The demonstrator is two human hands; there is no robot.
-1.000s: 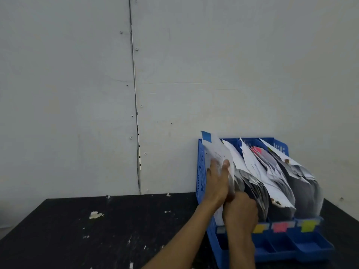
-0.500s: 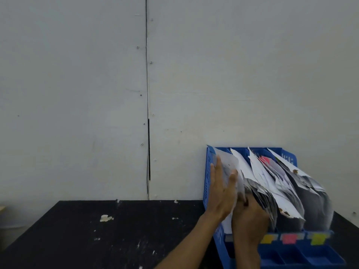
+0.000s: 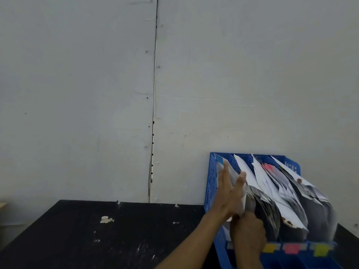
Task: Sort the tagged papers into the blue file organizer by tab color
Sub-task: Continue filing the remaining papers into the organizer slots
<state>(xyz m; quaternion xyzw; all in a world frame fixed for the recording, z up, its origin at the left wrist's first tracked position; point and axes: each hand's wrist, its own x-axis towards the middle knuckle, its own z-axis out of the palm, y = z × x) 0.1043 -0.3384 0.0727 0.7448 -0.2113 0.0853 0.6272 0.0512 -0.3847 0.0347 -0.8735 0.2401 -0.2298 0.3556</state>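
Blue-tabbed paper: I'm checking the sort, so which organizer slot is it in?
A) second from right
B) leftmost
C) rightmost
B: the blue-tabbed paper stands against the left wall of the organizer, in the leftmost slot, with the left hand flat on it.

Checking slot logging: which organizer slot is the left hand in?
Leftmost slot of the blue plastic file organizer, holding the blue-tabbed white paper; the left hand rests against it. Yellow label, pink label and green label mark slots further right.
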